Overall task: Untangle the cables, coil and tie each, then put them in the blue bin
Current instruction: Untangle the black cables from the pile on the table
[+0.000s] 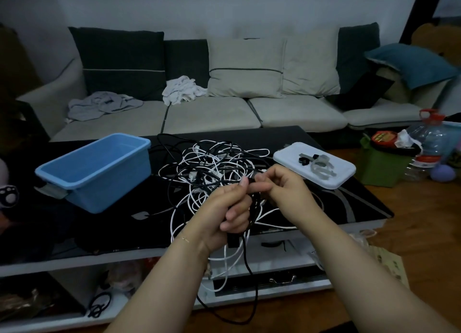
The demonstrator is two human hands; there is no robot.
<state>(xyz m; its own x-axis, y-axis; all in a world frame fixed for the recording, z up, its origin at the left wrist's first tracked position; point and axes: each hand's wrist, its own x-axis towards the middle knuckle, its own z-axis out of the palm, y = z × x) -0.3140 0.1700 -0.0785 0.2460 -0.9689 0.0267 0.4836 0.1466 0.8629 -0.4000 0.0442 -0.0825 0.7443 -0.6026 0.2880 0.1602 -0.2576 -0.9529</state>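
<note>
The left hand (pixel 229 208) grips a black cable (pixel 250 258), fingers curled round it; the right hand (pixel 282 183) pinches the same cable just at the left's two o'clock. The cable hangs toward six o'clock, off the desk (pixel 349 208). The tangle (pixel 212 168) lies at twelve o'clock, the blue bin (pixel 94 173) at ten.

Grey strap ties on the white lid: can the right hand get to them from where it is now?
Probably yes. The grey strap ties lie uncovered on the white plastic lid, just beyond the right hand, but it pinches a black cable and must let go first.
</note>
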